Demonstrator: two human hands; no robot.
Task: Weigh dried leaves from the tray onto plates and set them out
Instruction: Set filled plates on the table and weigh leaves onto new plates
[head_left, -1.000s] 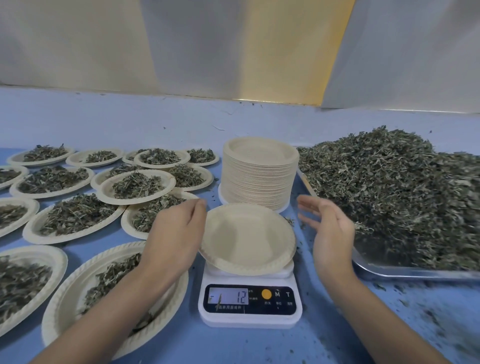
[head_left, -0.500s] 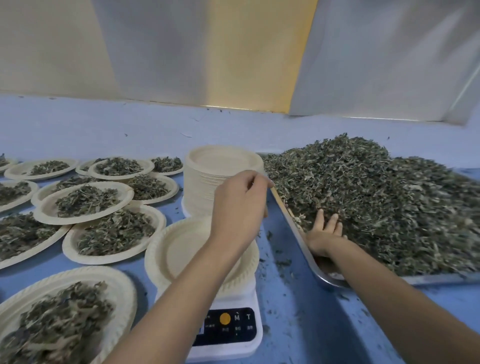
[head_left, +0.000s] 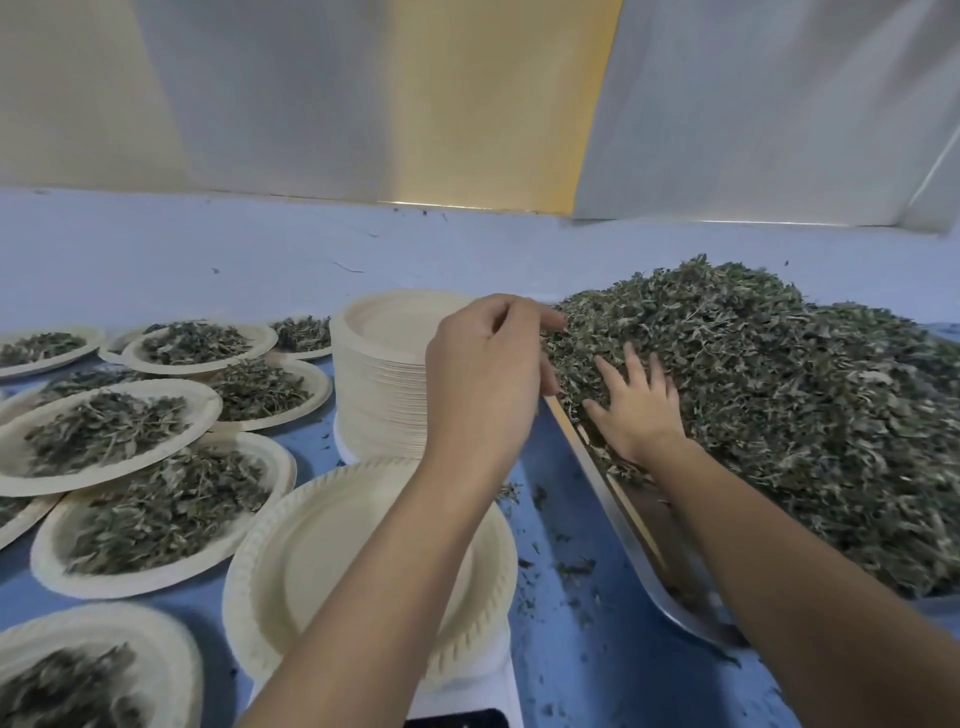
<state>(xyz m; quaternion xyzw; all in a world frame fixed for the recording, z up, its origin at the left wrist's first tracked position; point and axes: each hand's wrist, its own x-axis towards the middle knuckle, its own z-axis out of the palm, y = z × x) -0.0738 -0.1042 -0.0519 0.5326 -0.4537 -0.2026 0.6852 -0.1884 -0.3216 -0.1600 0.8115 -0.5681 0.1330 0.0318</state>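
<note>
An empty cream paper plate (head_left: 332, 561) sits on the white scale (head_left: 467, 691), whose display is mostly cut off by the bottom edge. A big heap of dried green leaves (head_left: 779, 395) fills the metal tray (head_left: 644, 561) on the right. My right hand (head_left: 636, 405) lies spread, palm down, on the heap's near-left edge. My left hand (head_left: 488, 374) hovers at the heap's left side, fingers loosely curled with the fingertips at the leaves; no grip shows.
A tall stack of empty paper plates (head_left: 384, 374) stands behind the scale, partly hidden by my left hand. Several plates filled with leaves (head_left: 156, 514) cover the blue table on the left. Loose leaf crumbs (head_left: 566, 566) lie between scale and tray.
Both hands left the plate on the scale and reached to the tray. My right hand slid further onto the leaves and my left hand came to the heap's edge. The view shifted right.
</note>
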